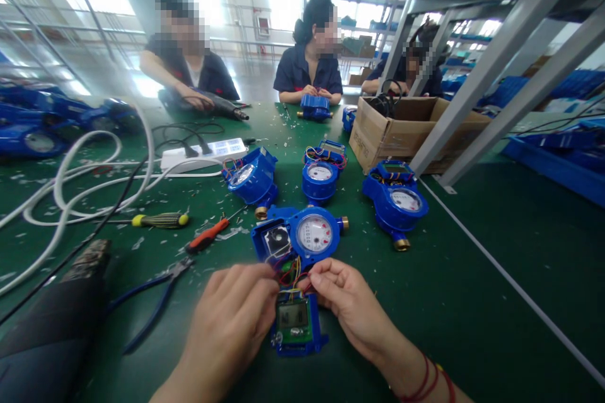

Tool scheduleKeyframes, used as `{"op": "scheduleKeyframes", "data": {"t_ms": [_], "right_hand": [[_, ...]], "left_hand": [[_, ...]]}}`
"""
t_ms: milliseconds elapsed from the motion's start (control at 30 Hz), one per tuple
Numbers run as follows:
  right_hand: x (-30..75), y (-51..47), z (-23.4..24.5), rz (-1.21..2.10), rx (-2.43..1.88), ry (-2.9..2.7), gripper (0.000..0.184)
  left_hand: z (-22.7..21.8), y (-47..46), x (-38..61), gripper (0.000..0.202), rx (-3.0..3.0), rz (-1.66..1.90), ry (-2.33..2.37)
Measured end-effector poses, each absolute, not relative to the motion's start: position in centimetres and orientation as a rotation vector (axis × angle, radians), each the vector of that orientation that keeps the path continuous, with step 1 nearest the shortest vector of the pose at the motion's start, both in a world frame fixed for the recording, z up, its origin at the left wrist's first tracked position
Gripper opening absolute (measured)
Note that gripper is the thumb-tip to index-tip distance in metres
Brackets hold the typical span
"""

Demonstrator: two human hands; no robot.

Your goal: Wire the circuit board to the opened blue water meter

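An opened blue water meter (302, 236) lies on the green table in front of me, its dial facing up. Coloured wires (289, 272) run from it to a blue lid with a small display board (295, 322) lying nearer to me. My left hand (231, 324) is curled at the lid's left edge, fingertips pinched on the wires. My right hand (352, 305) is curled on the lid's right side, its fingertips also at the wires.
Three more blue meters (253, 177) (320, 176) (397, 198) stand beyond. Blue-handled pliers (151, 302), an orange screwdriver (207, 236), a yellow-tipped screwdriver (158, 220), white cable and a power strip (203, 154) lie left. A cardboard box (401, 132) and slanted metal struts are right. Three people sit across.
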State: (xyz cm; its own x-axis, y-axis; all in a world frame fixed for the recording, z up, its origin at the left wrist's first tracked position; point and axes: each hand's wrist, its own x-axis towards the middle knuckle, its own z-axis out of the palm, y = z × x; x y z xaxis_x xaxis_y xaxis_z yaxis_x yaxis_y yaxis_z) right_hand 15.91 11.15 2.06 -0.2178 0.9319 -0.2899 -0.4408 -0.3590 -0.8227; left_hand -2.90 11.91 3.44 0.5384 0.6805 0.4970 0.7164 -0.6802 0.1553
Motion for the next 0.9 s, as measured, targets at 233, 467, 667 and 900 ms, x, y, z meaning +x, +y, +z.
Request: {"op": "scheduleKeyframes", "data": {"t_ms": [233,467,667,900], "right_hand": [[16.0,11.1,2.3,1.771,-0.975,-0.797,0.019],[15.6,10.9,2.2,1.711,-1.07,-1.089,0.033],[15.2,11.0,1.8,1.497,-1.169,-1.304,0.016],[15.1,11.1,1.6,1.672,-1.136,-0.987,0.021]], "left_hand": [[2.7,11.7,-2.8,0.012,-2.55,-0.827,-1.148],[1.7,12.0,-2.8,0.016,-2.533,-1.108,-1.119],[1.9,11.9,-2.8,0.016,-2.443,-1.108,-1.128],[1.8,12.0,-3.3,0.008,-2.246,-1.139,-1.54]]}}
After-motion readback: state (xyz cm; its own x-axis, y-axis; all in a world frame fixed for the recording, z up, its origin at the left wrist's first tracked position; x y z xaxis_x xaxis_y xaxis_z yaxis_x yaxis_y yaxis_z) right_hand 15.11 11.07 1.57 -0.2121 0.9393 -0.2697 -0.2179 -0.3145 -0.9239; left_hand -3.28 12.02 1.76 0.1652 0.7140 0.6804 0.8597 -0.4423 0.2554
